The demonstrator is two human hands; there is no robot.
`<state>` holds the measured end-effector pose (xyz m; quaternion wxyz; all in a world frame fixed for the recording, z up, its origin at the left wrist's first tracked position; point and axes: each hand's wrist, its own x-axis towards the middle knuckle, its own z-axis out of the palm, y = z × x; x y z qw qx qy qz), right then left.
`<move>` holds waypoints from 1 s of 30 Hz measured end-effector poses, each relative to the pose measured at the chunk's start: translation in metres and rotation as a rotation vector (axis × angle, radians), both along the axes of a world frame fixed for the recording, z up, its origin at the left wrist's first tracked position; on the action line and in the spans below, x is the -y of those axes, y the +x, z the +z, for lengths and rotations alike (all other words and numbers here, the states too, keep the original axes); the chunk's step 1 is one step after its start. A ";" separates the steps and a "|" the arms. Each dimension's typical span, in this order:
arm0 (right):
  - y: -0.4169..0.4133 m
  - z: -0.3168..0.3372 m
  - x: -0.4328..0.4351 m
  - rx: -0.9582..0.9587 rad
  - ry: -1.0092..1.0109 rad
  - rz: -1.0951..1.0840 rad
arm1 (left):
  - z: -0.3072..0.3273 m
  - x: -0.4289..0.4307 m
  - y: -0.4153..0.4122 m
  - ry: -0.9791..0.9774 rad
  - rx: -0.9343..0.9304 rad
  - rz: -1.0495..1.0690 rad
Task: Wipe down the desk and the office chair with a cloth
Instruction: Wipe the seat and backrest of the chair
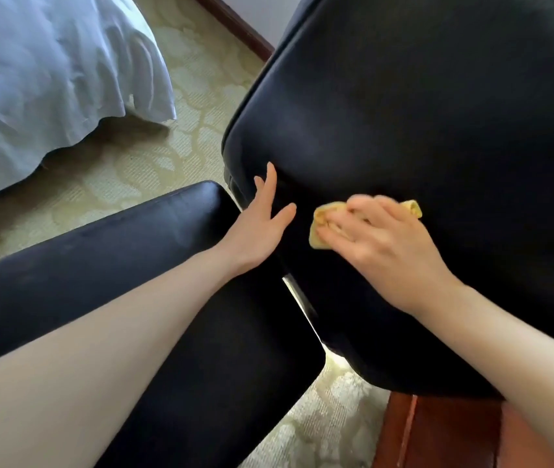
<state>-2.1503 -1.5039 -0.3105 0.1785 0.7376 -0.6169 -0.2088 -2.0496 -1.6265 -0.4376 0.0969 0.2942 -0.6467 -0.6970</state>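
Observation:
The black leather office chair [437,113] fills the right and middle of the view, its padded seat or back facing me and one black armrest [117,244] running toward the lower left. My left hand [262,228] lies flat with straight fingers against the chair's left edge. My right hand [380,238] presses a crumpled yellow cloth [319,228] onto the black leather, fingers bent over it; the hand hides most of the cloth. A corner of the reddish wooden desk [444,434] shows at the bottom right.
A bed with a white sheet [49,72] hanging to the floor stands at the upper left. Pale green patterned carpet [154,157] covers the floor between bed and chair. A dark wooden skirting board [235,25] runs along the wall at the top.

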 end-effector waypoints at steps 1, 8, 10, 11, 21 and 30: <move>0.000 0.002 0.016 0.011 -0.057 0.001 | -0.003 0.004 0.004 -0.037 0.013 -0.036; -0.010 -0.006 0.117 0.006 -0.310 -0.017 | -0.014 0.040 0.030 -0.139 0.023 -0.099; -0.005 -0.016 0.139 -0.001 -0.317 -0.087 | -0.015 0.053 0.036 -0.128 0.046 -0.009; -0.003 -0.025 0.152 0.026 -0.299 -0.124 | -0.018 0.062 0.040 -0.147 0.062 0.043; 0.018 -0.100 0.212 -0.035 0.053 -0.153 | -0.044 0.106 0.072 -0.143 0.183 0.210; 0.020 -0.151 0.146 -0.316 0.436 -0.008 | -0.051 0.086 0.057 -0.228 0.220 0.099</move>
